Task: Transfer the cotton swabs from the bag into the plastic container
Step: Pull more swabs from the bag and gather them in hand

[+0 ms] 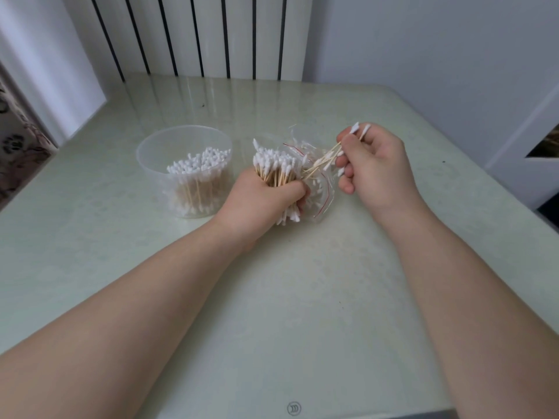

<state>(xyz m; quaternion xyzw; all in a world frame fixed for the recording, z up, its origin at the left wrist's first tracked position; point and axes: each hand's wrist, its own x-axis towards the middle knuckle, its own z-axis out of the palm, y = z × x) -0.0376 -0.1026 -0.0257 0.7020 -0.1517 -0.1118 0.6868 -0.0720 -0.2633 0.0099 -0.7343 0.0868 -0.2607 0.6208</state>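
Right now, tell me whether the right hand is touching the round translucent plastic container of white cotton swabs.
Apart. The head view shows the right hand away from the plastic container, with the left hand and its swab bundle between them.

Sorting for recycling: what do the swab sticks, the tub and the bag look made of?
Swab sticks: probably wood or bamboo, matte tan, with white fluffy tips that look like cotton. Tub: translucent frosted plastic; swabs show through its wall. Bag: thin clear plastic film, crinkled, with a red line.
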